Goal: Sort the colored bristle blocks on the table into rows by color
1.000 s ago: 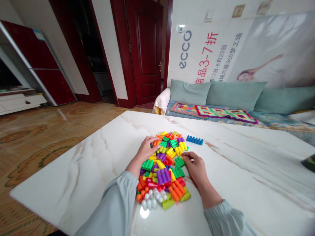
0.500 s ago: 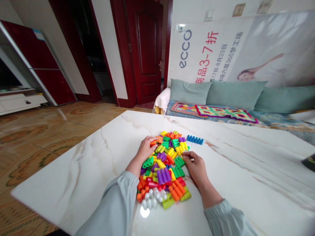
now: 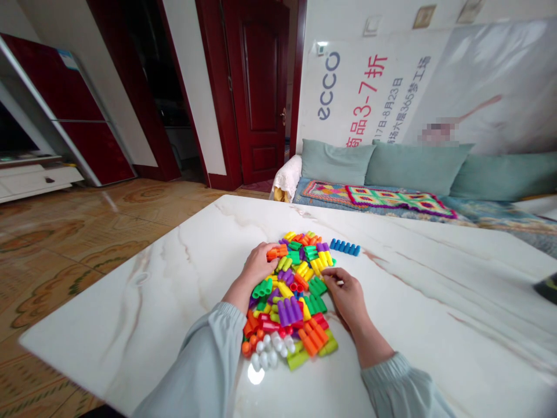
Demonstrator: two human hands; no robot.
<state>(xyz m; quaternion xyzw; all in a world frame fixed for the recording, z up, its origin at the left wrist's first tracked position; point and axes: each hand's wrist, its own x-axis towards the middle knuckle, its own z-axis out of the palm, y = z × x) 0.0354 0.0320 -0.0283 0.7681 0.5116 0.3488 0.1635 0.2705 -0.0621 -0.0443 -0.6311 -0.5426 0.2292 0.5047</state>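
A heap of coloured plastic building blocks (image 3: pixel 292 297) lies on the white marble table (image 3: pixel 413 302), in green, purple, orange, yellow, red and white. My left hand (image 3: pixel 257 266) is at the heap's upper left edge, its fingers pinched on an orange block (image 3: pixel 277 252). My right hand (image 3: pixel 346 295) rests at the heap's right edge, fingers curled against the green blocks (image 3: pixel 317 287); what it holds, if anything, is hidden. A separate blue block (image 3: pixel 344 248) lies alone beyond the heap to the right.
The table's left edge (image 3: pixel 130 267) drops to a patterned tile floor. A sofa with teal cushions (image 3: pixel 413 168) and a colourful mat stands behind the table. A dark object (image 3: pixel 549 287) sits at the table's far right edge.
My left hand has closed on an orange block at the top left of the heap and lifted it slightly. My right hand has stayed where it was.
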